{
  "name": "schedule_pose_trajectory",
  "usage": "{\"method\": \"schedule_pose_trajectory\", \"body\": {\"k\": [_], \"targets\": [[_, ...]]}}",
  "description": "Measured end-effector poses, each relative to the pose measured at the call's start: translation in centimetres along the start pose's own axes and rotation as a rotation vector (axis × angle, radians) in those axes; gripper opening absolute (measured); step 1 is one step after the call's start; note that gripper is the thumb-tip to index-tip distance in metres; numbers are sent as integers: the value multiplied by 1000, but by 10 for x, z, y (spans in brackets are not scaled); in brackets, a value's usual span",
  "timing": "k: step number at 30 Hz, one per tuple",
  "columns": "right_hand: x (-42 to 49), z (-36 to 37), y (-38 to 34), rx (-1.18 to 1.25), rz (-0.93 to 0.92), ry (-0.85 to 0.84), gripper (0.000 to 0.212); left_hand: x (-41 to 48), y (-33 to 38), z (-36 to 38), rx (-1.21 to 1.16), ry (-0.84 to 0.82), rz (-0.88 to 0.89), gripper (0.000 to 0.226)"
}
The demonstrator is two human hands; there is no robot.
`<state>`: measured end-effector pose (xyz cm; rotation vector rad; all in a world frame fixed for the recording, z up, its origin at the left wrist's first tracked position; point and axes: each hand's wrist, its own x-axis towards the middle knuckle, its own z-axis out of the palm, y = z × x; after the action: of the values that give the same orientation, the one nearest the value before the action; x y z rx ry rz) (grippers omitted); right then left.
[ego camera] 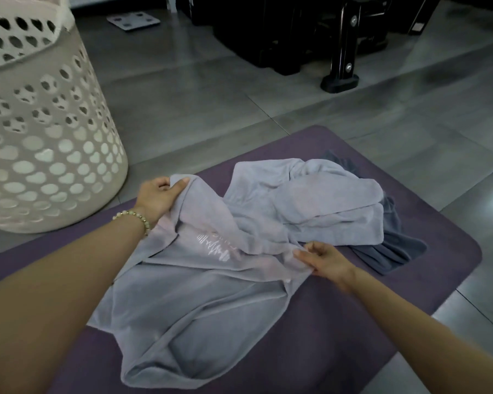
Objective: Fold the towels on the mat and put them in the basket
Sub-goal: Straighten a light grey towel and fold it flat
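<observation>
A light grey towel (199, 302) lies rumpled on the purple mat (310, 351); a pale towel (325, 200) is heaped over a dark grey towel (390, 251) near its right edge; a white basket (40, 166) stands beyond the left edge.

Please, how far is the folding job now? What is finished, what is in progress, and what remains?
Done: nothing visibly; no folded towel shows, and the inside of the basket is hidden. In hand: the left hand and right hand grip the pale towel, unfolded on the mat. Left: fold it, then the crumpled pale heap and the dark towel behind, and put all in the basket.
</observation>
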<state>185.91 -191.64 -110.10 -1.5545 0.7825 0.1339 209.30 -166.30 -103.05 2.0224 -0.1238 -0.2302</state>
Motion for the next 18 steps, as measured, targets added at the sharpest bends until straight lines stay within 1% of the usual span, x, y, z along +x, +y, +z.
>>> {"method": "schedule_pose_trajectory", "body": {"k": [2,4,5,7,8,9,11,12,14,15,16,17,18], "targets": [[-3,15,-30,145,-64,-14,17,-3,10,-29,-5,84,12,45],[-9,34,-67,262,-118,-33,9,-4,17,-64,-56,158,16,48],[-14,45,-87,298,-147,-66,19,-6,21,-83,-93,200,24,46],[-24,66,-126,347,-215,-127,53,-14,34,-123,-130,265,34,39],[-33,75,-145,371,-256,-145,59,-20,41,-145,-151,294,34,40],[-42,83,-166,389,-303,-158,56,-27,48,-167,-175,322,40,42],[-63,98,-204,423,-387,-170,35,-42,62,-215,-191,384,64,49],[-74,105,-221,435,-436,-185,28,-49,67,-238,-199,402,73,52],[-96,120,-252,426,-518,-210,23,-64,75,-284,-222,445,73,59],[-107,127,-265,413,-550,-217,16,-74,81,-303,-216,462,86,58],[-121,135,-278,411,-576,-235,16,-83,86,-320,-203,461,99,56],[-133,142,-289,411,-605,-267,28,-91,90,-335,-198,448,114,54],[-143,149,-299,399,-629,-298,48,-102,95,-347,-206,428,133,50]]}}
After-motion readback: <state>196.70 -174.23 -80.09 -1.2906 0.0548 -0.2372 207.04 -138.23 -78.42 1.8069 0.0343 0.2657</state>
